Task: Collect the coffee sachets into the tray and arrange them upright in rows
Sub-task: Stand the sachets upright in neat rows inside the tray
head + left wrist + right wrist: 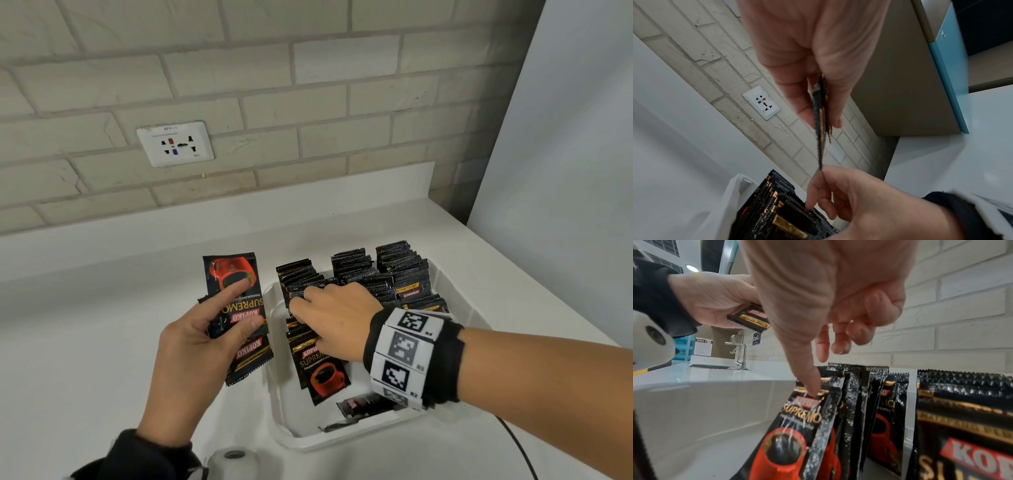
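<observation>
Most sachets stand in rows (387, 274) in my tray (279, 404). Left grip (191, 346) grasps spare sachets (236, 308); right grip (332, 322), released, steadies the leaning sachet (322, 366).

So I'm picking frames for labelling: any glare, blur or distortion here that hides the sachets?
Head view: sharp, evenly lit, wall lines bowed by the wide lens, held sachets readable. Left wrist view: soft, the left hand blurred, sachets seen edge-on only. Right wrist view: white glare streaks on the front sachet under the right hand; print still legible.
</observation>
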The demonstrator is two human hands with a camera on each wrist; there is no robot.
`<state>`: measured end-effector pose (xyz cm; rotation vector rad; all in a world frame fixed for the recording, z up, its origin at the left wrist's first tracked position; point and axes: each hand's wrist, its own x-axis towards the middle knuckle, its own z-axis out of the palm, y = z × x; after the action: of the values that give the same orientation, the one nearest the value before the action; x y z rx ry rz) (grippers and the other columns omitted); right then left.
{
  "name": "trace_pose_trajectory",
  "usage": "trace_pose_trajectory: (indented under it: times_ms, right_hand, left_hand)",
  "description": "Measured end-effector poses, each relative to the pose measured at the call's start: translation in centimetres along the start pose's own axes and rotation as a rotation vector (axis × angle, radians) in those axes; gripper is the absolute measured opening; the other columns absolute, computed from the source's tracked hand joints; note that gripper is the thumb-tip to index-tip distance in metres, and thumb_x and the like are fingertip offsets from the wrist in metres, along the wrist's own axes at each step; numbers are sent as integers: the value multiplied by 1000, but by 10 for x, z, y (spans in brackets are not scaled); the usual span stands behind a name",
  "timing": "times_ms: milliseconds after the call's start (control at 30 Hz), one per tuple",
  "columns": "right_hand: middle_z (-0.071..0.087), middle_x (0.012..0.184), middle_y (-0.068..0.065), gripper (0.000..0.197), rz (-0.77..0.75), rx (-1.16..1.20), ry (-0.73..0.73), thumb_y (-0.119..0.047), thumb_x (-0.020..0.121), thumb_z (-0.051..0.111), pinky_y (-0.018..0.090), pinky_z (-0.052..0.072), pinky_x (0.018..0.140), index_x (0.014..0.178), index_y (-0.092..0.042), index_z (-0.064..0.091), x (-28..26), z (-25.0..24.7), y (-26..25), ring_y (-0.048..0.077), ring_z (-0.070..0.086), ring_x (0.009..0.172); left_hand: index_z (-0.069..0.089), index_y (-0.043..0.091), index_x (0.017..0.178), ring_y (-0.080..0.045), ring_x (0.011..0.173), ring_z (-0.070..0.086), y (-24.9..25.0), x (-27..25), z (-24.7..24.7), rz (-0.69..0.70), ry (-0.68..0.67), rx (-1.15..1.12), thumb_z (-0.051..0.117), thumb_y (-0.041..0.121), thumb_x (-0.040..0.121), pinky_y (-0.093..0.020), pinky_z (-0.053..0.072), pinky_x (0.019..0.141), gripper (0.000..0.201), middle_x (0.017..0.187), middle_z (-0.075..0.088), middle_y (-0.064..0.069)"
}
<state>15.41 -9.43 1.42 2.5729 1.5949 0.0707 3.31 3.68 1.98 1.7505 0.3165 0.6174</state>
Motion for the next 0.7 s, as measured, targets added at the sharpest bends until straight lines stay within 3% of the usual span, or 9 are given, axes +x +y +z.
trace_pose_trajectory:
  times_ms: [100, 167, 267, 367, 500, 633, 700]
  right_hand:
    - [50, 106, 0, 36, 22, 102, 28, -19, 85, 57, 26, 31, 55, 117, -17, 42, -3, -7, 4, 21, 56, 89]
    - [50, 96, -8, 32, 87, 236, 58, -27, 86, 55, 28, 37, 64, 115, -22, 43, -8, -19, 10, 13, 53, 81]
    - [50, 78, -13, 27, 227, 615, 76, -40, 86, 57, 26, 45, 67, 109, -27, 48, -21, -38, 20, 2, 46, 64]
    - [60, 85, -6, 26, 299, 1053, 75, -45, 82, 61, 15, 44, 58, 99, -29, 52, -38, -43, 22, 1, 53, 63]
    - [62, 88, 0, 32, 339, 1376, 78, -33, 77, 70, 20, 48, 52, 101, -25, 52, -56, -30, 13, 3, 58, 61]
    - [61, 68, -1, 22, 372, 1459, 201, -14, 78, 71, 23, 50, 47, 92, -17, 54, -65, -14, 12, 6, 56, 51]
    - [60, 62, 0, 15, 387, 1513, 230, -11, 79, 69, 23, 48, 45, 86, -12, 56, -70, -9, 14, 12, 54, 49]
  left_hand:
    - [64, 48, 92, 3, 75, 67, 1, -1, 1, -6, -4, -12, 69, 2, 74, -8, 51, 56, 49, 92, 69, 11]
    - [65, 40, 92, 1, 74, 68, 2, -1, 4, -21, 1, -62, 68, 2, 75, -9, 51, 55, 42, 84, 72, 10]
    - [66, 34, 97, -5, 77, 70, 4, -2, 12, -55, -6, -183, 60, 5, 81, -13, 53, 59, 34, 84, 74, 14]
    - [63, 33, 103, -8, 86, 70, 5, -3, 26, -84, -62, -252, 47, 1, 91, -20, 56, 72, 38, 93, 74, 12]
    - [57, 38, 113, -6, 95, 66, 10, -6, 46, -66, -173, -247, 46, -1, 92, -26, 54, 82, 46, 104, 71, 15]
    - [41, 49, 125, -14, 111, 61, 16, -13, 62, -15, -196, -288, 64, 10, 82, -36, 49, 97, 62, 123, 63, 3]
    - [33, 55, 124, -14, 112, 61, 18, -14, 65, -28, -177, -335, 66, 13, 73, -38, 47, 98, 74, 129, 59, 0]
